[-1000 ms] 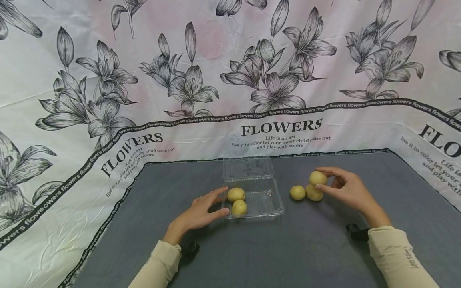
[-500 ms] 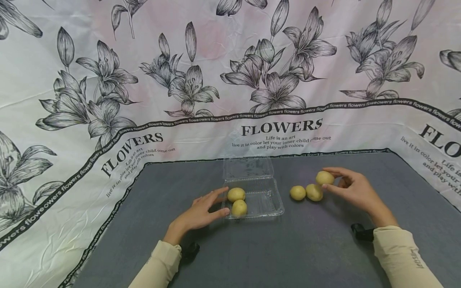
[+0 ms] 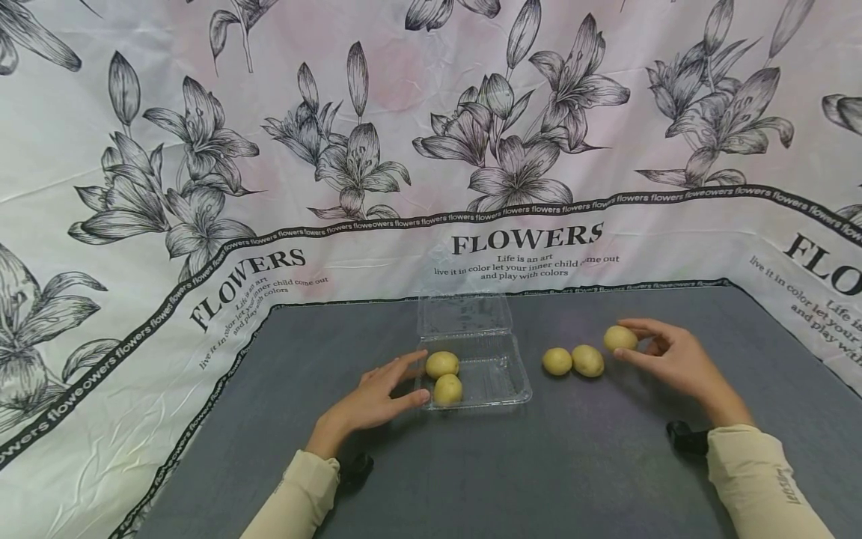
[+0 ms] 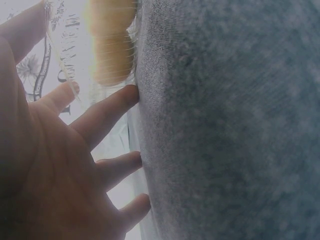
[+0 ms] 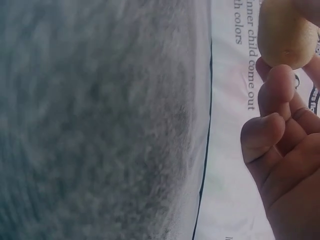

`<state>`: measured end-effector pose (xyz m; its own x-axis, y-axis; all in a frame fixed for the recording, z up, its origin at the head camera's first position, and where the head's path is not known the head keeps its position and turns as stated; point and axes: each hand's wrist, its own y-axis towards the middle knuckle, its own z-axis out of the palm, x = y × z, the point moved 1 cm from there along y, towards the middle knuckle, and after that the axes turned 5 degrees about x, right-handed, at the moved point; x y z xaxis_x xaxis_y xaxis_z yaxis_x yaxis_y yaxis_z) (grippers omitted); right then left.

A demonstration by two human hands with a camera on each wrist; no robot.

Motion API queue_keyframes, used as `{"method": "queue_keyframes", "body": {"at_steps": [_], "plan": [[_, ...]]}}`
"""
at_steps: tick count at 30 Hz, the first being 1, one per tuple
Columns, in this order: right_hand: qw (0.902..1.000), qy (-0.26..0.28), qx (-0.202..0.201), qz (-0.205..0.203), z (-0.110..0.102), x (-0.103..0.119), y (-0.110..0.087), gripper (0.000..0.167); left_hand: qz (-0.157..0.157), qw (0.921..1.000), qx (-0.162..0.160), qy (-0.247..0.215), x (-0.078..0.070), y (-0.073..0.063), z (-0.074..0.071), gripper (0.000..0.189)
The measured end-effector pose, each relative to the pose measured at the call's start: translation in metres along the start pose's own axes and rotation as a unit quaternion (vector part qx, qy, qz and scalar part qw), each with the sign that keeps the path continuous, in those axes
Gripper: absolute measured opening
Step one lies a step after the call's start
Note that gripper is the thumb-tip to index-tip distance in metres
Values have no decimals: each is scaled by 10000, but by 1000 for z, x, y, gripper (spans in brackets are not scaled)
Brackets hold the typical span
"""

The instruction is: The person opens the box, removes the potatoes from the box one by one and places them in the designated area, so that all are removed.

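Note:
My right hand (image 3: 680, 362) pinches a small yellow potato (image 3: 620, 338) between thumb and fingers, just right of two more potatoes lying side by side on the table, a rounder one (image 3: 557, 361) and a longer one (image 3: 588, 361). In the right wrist view the pinched potato (image 5: 286, 35) shows smooth skin. A clear plastic clamshell box (image 3: 494, 378) stands with its lid raised at the back. Two potatoes (image 3: 442, 364) sit along its left side. My left hand (image 3: 377, 397) spreads its straight fingers at the box's left wall, thumb by the front corner.
The grey tabletop (image 3: 512, 471) runs back to a white curtain (image 3: 377, 254) printed with flowers and lettering. The raised clear lid (image 3: 465, 314) leans toward that curtain behind the box.
My right hand has moved right with its potato, from over the longer potato to beside it, and slightly lower. My left hand and the box have stayed in place.

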<state>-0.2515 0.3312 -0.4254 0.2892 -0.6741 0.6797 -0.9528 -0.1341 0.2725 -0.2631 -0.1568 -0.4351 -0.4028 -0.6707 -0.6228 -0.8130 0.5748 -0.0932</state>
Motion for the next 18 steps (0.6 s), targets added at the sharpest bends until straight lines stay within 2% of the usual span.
{"method": "queue_keyframes", "body": {"at_steps": [12, 18], "plan": [[9958, -491, 546, 547, -7, -9, -4, 57, 16, 10000, -3, -1, -1, -1, 0, 74], [9935, -654, 716, 604, -7, -9, -4, 57, 0, 10000, -8, 1, -2, -1, 0, 74]]}}
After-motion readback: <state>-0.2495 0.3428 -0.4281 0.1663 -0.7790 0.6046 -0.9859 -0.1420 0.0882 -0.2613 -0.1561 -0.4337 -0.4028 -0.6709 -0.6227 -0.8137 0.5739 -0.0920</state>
